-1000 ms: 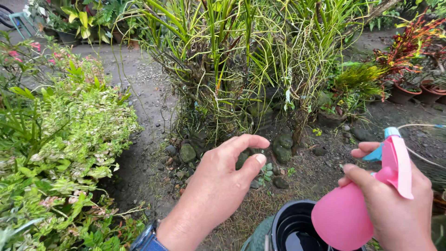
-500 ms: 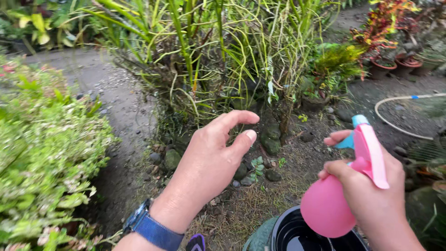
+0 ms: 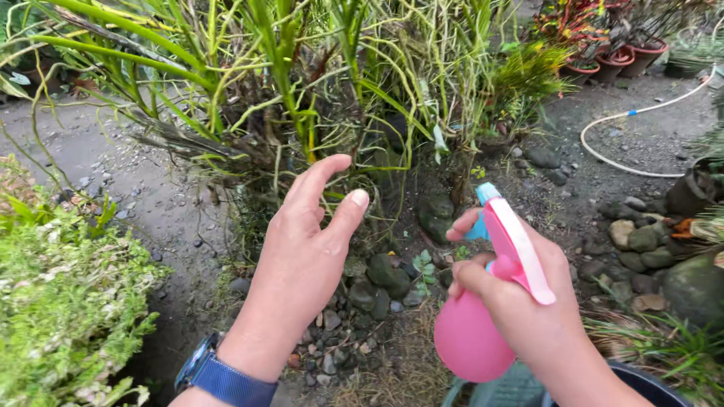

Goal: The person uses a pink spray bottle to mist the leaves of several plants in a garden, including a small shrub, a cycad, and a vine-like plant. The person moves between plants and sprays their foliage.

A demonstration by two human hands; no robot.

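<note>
My right hand point(image 3: 528, 309) grips a pink spray bottle point(image 3: 471, 335) with a pink trigger and a light blue nozzle, which points toward the base of a tall plant with long green and yellow leaves point(image 3: 317, 98). My left hand point(image 3: 305, 252) is held out empty in front of that plant, fingers apart, forefinger and thumb raised toward the lower stems. A dark watch with a blue strap point(image 3: 219, 377) is on my left wrist. Mossy stones point(image 3: 385, 279) ring the foot of the plant under both hands.
A low leafy shrub point(image 3: 60, 294) fills the left. A white hose point(image 3: 626, 136) curves over the dirt at right. Potted plants point(image 3: 603, 45) stand at the back right. More stones point(image 3: 641, 241) lie at right; a dark bucket rim point(image 3: 648, 380) shows at the bottom.
The view has closed in on the tall plant. Both hands moved up and left toward its base; the bucket slid mostly out of view at the bottom.
</note>
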